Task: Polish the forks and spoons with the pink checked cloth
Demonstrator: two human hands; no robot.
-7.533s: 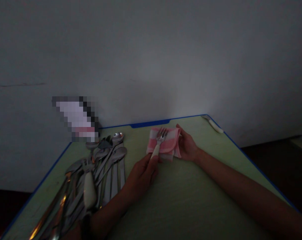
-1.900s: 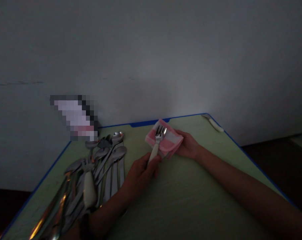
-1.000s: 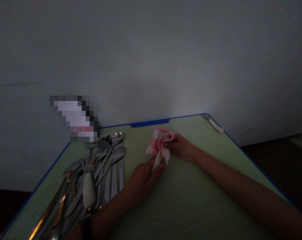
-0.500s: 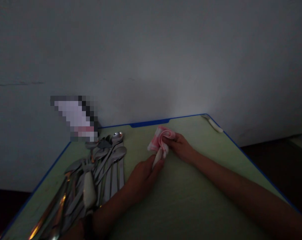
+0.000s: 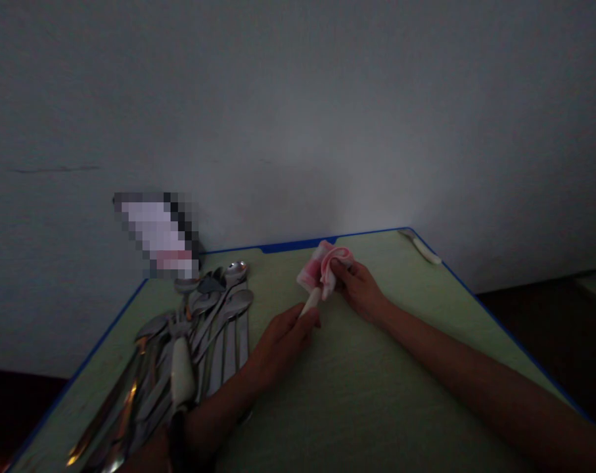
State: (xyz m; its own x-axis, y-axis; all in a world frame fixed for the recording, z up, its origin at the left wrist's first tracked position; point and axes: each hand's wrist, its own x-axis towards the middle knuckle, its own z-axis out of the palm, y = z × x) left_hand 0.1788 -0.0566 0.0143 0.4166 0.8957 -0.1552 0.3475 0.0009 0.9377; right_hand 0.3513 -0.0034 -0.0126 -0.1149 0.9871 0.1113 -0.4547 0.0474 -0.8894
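Above the table (image 5: 376, 368), hands (image 5: 282, 338) (image 5: 361, 290) hold cloth (image 5: 312, 270) over a utensil (image 5: 311, 301).

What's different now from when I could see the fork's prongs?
The right hand has folded the pink striped cloth over the prongs of the fork, hiding them. Nothing was let go: the left hand still holds the fork. The cutlery pile stayed put.
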